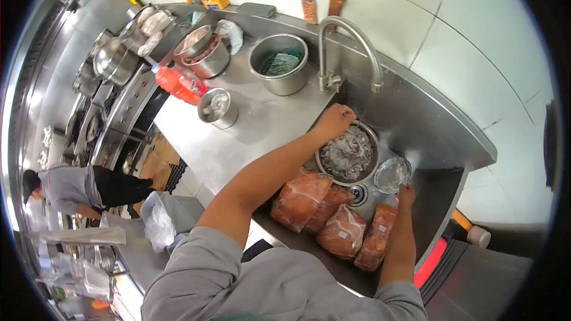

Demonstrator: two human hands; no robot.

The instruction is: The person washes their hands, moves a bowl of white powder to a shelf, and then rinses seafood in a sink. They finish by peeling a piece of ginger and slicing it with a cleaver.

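In the sink, a round metal bowl point(347, 163) holds a heap of wet grey pieces, perhaps peeled shrimp. Over its far left rim is my left hand point(336, 122), fingers pinched together; what they hold, if anything, is hidden. My right hand point(406, 195) is closed at the near edge of a round, see-through strainer point(392, 174), just right of the bowl. Several plastic-wrapped blocks of reddish meat point(303, 198) lie in the sink on my side of the bowl, beneath my forearms.
A curved faucet point(357, 28) rises behind the bowl. On the steel counter point(256, 119) stand a deep pot point(279, 64), a small pot point(218, 109), a pot of meat point(209, 62) and red bottles point(178, 83). Another person point(77, 187) bends at the far left.
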